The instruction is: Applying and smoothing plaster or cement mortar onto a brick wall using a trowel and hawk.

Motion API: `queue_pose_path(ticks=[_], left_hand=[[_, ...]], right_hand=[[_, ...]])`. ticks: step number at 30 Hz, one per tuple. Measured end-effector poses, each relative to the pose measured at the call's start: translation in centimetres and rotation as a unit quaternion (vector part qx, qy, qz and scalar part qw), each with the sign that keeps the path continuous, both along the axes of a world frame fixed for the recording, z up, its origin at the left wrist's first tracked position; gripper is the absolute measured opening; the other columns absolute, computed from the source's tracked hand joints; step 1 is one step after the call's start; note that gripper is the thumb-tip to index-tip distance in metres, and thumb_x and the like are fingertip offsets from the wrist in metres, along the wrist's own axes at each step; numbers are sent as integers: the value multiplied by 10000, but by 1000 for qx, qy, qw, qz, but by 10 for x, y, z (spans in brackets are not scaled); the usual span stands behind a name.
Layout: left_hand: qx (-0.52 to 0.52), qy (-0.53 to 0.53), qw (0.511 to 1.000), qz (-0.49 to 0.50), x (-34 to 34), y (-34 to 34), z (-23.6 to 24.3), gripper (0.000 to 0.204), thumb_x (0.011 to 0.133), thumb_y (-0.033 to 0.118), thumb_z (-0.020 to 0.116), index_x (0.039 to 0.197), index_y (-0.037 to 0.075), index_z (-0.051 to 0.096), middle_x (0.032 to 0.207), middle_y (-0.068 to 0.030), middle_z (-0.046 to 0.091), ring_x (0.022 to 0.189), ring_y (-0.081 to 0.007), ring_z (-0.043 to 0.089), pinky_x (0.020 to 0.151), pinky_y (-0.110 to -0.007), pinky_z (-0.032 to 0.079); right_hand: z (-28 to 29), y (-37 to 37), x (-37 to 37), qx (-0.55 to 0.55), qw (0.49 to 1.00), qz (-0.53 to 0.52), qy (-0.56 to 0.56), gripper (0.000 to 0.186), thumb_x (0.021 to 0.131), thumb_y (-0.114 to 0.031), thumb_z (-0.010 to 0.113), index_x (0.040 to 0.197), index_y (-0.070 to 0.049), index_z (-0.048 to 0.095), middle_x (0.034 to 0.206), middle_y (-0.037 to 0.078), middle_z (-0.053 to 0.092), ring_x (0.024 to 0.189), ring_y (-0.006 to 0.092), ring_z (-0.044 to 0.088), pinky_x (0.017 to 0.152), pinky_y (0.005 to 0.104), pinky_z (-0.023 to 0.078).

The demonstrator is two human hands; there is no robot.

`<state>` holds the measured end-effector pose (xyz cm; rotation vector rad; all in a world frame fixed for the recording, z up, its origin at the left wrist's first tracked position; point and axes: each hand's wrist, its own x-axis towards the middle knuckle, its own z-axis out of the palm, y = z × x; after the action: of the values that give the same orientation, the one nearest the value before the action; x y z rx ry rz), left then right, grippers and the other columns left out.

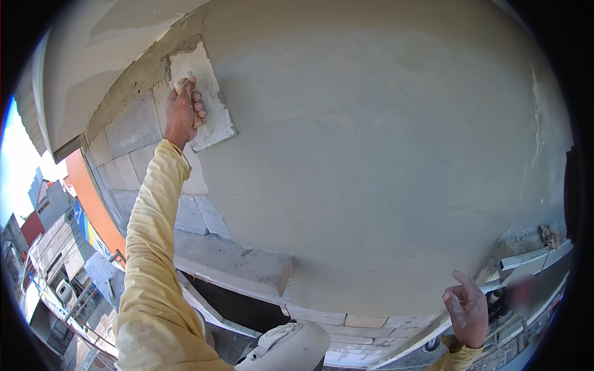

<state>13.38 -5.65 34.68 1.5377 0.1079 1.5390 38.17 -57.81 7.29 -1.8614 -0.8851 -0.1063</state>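
Note:
My left hand is raised at the upper left, its fingers wrapped round the handle of a plastering float. The float is a pale, mortar-smeared rectangular plate lying against the wall. It sits where smooth grey plaster meets bare pale blocks; part of the plate is behind my hand. Low at the right, my right hand is held before the wall with nothing in it. Its fingers are loosely bent and apart, with plaster smears on the skin.
A block ledge juts out below the plaster, above a dark opening. A soffit slopes overhead. Metal channels lie at the right. Far below on the left are roofs and a vehicle, past an orange column.

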Motion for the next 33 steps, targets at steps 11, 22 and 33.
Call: queue_pose_path(ticks=[11, 22, 33], left_hand=[[-31, -8, 998, 51, -81, 27, -44, 232, 992, 363, 598, 1006, 137, 548, 675, 45, 471, 496, -65, 455, 424, -236, 408], [-23, 13, 999, -38, -37, 42, -18, 211, 997, 349, 578, 1046, 149, 530, 698, 29, 474, 502, -84, 438, 437, -254, 392], [-75, 5, 993, 96, -177, 63, -35, 342, 980, 500, 561, 959, 159, 545, 696, 50, 490, 500, -83, 465, 414, -243, 408]], right_hand=[[4, 9, -1, -3, 1000, 7, 14, 504, 926, -270, 698, 1311, 20, 551, 829, 78, 646, 765, 129, 578, 710, 271, 469], [7, 22, -7, -19, 999, 41, 28, 479, 929, -217, 694, 1318, 20, 547, 831, 58, 637, 751, 112, 559, 711, 253, 452], [-20, 21, 15, -24, 999, -32, 12, 474, 889, -177, 712, 1302, 7, 569, 816, 58, 642, 737, 125, 570, 708, 275, 468]])
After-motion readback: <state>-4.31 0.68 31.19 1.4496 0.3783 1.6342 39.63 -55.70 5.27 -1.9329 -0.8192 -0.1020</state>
